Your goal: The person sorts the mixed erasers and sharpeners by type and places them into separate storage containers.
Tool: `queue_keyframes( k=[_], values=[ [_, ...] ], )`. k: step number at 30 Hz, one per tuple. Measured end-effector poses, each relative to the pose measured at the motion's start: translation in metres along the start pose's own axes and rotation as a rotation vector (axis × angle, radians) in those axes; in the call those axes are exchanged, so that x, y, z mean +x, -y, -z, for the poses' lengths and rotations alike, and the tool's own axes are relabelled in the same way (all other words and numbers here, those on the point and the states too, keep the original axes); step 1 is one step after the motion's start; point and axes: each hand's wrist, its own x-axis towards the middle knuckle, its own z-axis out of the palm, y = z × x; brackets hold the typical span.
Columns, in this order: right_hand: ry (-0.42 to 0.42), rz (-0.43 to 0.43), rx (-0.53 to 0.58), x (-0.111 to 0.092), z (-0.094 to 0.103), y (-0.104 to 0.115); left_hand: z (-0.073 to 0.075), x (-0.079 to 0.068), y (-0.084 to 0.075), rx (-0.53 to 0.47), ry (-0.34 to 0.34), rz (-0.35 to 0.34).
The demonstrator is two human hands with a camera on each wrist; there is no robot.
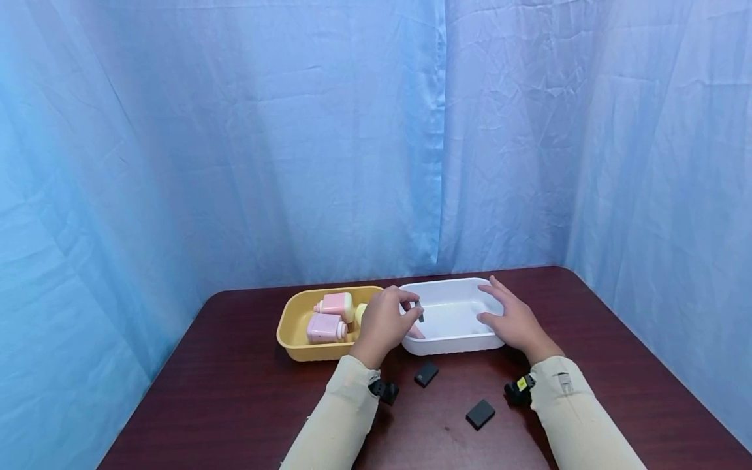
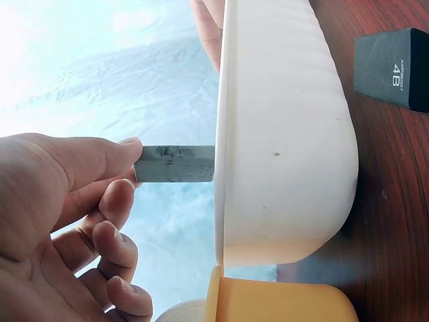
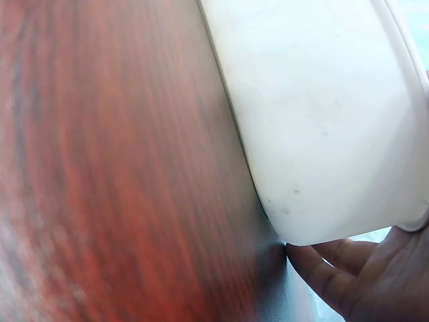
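My left hand [image 1: 384, 323] pinches a small grey-green eraser [image 2: 175, 164] between thumb and forefinger, its other fingers loosely bent. The eraser is over the left part of a white plastic basket [image 1: 452, 344], its lower end hidden behind the basket wall in the left wrist view. At the basket's right end, my right hand [image 1: 517, 321] holds the rim, thumb on the inner side and fingers around the outer end. Two black erasers lie on the table in front: one [image 1: 425, 374] nearer the basket, marked 4B in the left wrist view, the other [image 1: 480, 414] closer to me.
A yellow basket [image 1: 283, 326] stands against the white one's left side. Inside it lie a pink bottle [image 1: 336, 304], a lilac bottle [image 1: 324, 328] and something pale yellow, partly hidden by my left hand. Blue curtains [image 1: 352, 143] hang behind the dark red table [image 1: 235, 391].
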Motion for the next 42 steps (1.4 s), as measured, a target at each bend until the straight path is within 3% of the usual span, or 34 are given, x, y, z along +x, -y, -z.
queue_keyframes(
  k=[19, 42],
  values=[
    [0.002, -0.002, 0.001, -0.0018, -0.0025, 0.0018, 0.0014, -0.0029, -0.001, -0.007, 0.001, 0.012],
    [0.011, -0.013, 0.006, -0.0026, 0.0026, 0.0057, -0.0036, -0.0019, -0.0042, -0.005, 0.021, -0.032]
  ],
)
